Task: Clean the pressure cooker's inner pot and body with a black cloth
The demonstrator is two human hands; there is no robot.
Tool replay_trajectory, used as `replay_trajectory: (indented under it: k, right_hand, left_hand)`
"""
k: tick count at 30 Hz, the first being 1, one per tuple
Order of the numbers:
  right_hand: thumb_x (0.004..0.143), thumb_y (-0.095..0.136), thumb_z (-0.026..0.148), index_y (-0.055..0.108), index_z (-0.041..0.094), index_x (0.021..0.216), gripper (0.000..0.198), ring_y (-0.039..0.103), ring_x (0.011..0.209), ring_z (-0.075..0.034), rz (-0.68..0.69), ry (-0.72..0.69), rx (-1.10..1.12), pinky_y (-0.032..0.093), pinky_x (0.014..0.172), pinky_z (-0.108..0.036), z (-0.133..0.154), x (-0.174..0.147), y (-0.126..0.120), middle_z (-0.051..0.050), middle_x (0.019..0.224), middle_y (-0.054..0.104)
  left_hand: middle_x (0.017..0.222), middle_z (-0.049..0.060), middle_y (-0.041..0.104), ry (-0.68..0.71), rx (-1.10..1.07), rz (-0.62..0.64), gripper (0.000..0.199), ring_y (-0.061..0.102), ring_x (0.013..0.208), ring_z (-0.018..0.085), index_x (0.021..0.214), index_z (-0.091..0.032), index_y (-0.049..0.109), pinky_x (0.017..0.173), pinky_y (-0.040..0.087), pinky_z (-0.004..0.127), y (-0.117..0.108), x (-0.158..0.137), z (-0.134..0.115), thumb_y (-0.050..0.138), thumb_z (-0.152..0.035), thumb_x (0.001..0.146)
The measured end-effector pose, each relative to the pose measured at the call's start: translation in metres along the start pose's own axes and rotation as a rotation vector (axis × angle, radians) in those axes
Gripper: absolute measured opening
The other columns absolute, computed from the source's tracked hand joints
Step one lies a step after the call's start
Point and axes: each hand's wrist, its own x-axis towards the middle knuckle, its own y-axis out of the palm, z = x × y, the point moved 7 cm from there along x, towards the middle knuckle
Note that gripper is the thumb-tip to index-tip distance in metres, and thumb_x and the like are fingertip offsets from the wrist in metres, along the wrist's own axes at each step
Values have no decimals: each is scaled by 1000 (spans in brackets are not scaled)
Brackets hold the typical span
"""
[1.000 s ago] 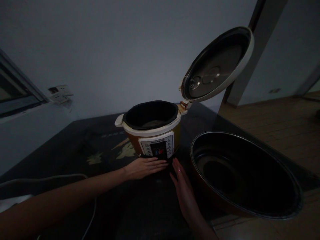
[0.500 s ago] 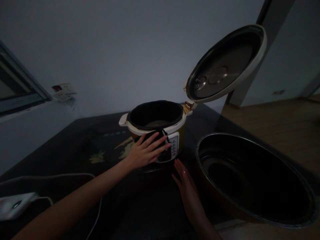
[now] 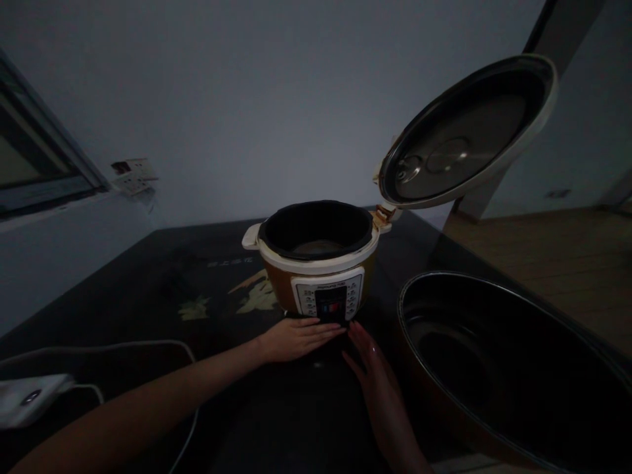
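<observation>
On my far left, a white plastic block (image 3: 34,400) is lying on the dark tabletop (image 3: 296,421), with a pale cable (image 3: 148,343) looping beyond it. My left hand (image 3: 291,340) is reaching in low, fingers lying straight and close together along the front foot of the cooker (image 3: 320,265); I'm not managing to tell whether anything dark is sitting under the palm. The cooker is standing upright mid-table before the wall, its pot-lined mouth gaping and its control panel (image 3: 328,296) facing me. I'm judging it heavy and rigid, its smooth sides offering little grip, so I'm favouring the side handle (image 3: 251,237) and body over the panel. My right hand (image 3: 371,362) is resting at the front right corner, thumb spread from the fingers, apparently holding nothing. Above it, the raised lid (image 3: 467,131) is leaning out rightward from a rusty-looking hinge (image 3: 383,216); I'm reckoning that as a poor hold, likely making things top-heavy. Rightmost, a big dark pan (image 3: 444,309) is sitting near my right hand.
</observation>
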Motion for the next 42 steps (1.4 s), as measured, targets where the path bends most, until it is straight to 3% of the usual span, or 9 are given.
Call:
replay_trajectory:
  k: [9,15,20,25,27,30,35,38,42]
  right_hand:
    - [78,65,60,70,32,113,45,42,135,-28,-1,31,-8,41,106,-51,-1,1,-2,-6,140,55]
    - [83,60,60,68,32,116,44,43,135,-28,16,11,-35,43,104,-52,-1,1,0,-7,141,54]
    - [88,52,56,63,31,122,43,44,134,-27,20,-56,-121,43,103,-54,3,0,1,-7,141,53]
    - [93,48,51,55,30,128,42,46,132,-26,-52,-193,-322,39,107,-54,16,-10,0,-7,144,49]
    - [92,50,48,54,28,129,42,49,128,-27,-74,-300,-448,40,106,-53,29,-16,6,-8,142,50]
    - [93,51,38,51,27,132,41,51,126,-27,-25,-527,-607,42,105,-50,57,-23,30,-9,140,50]
    - [93,50,24,41,29,141,49,36,138,-26,79,-1002,-926,31,112,-53,100,-25,81,-9,147,40]
    - [94,47,23,35,28,145,53,28,143,-27,141,-1096,-1076,26,113,-58,102,-15,99,-11,152,33]
    - [95,45,23,27,29,149,57,20,146,-27,179,-1085,-1173,23,112,-62,91,-3,102,-11,156,27]
  left_hand:
    - [135,-10,58,-202,-245,-126,59,37,137,3,143,-37,39,120,6,30,1,-36,37,39,-6,93]
    - [127,-7,65,-401,-213,-219,58,45,133,11,144,-42,37,118,-11,39,18,-52,50,46,-18,92]
    - [143,1,52,-587,-215,-330,71,28,143,20,151,-35,24,119,1,47,10,-46,57,47,-12,88]
    - [161,6,-3,-783,-376,-454,82,0,147,22,154,-21,-4,119,18,47,-24,-23,49,39,-4,86]
    - [159,4,-14,-898,-500,-472,80,-5,147,21,153,-22,-8,119,17,45,-30,-15,45,36,-4,89]
    - [159,1,-19,-988,-655,-511,80,-10,146,21,152,-29,-12,119,14,46,-30,-5,36,38,-10,92]
    - [158,-2,-22,-1153,-828,-630,78,-13,145,21,150,-36,-15,120,5,46,-24,2,23,37,-17,96]
    - [160,-1,-17,-1341,-1042,-726,71,-13,146,19,152,-33,-10,120,1,43,-19,1,14,37,-28,98]
    - [162,1,-10,-1740,-1440,-891,71,-9,147,16,154,-22,-2,119,0,35,0,-7,-3,37,-40,97]
